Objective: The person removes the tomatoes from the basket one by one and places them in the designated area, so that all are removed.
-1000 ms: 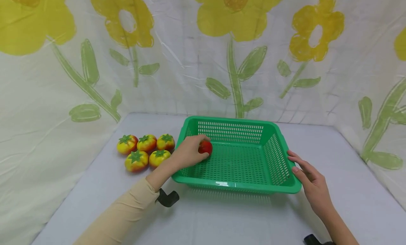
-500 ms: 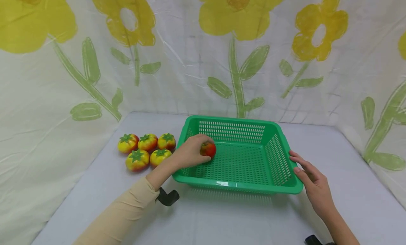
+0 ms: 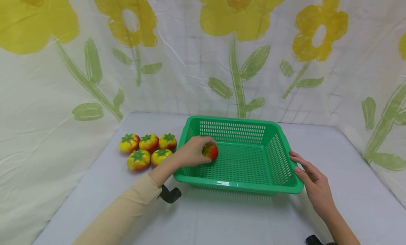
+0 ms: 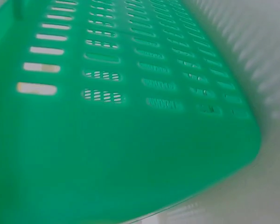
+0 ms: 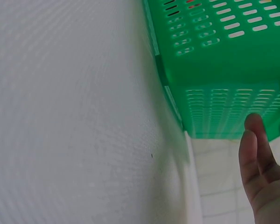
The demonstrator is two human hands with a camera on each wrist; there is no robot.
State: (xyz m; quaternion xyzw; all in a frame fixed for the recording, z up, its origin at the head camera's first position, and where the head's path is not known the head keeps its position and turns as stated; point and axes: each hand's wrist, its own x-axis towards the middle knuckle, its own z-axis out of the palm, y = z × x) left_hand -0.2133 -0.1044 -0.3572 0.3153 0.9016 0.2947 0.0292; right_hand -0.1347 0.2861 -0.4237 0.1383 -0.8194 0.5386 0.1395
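Note:
My left hand [image 3: 194, 151] reaches over the left side of a green plastic basket [image 3: 236, 187]. Its thumb and fingers grip a red-and-yellow tomato [image 3: 211, 152] inside, low near the basket's left end. Against the right rim of the same basket lies my right hand [image 3: 315, 187], its thumb and fingertips touching the edge. Seen from the right wrist, the fingers [image 5: 257, 154] of that hand stand fairly straight beside the basket wall [image 5: 233, 70]. The left wrist view is filled by the slotted basket wall [image 4: 107, 154]; the left hand does not show there.
Several yellow-and-red tomatoes [image 3: 138, 160] with green leafy tops sit in two rows left of the basket. They stand on a white-covered table [image 3: 222, 220]. Behind hangs a white curtain [image 3: 184, 86] painted with yellow flowers.
The left hand has shifted slightly to the right with the tomato, and more of the tomato's side shows. The right hand stays at the basket rim.

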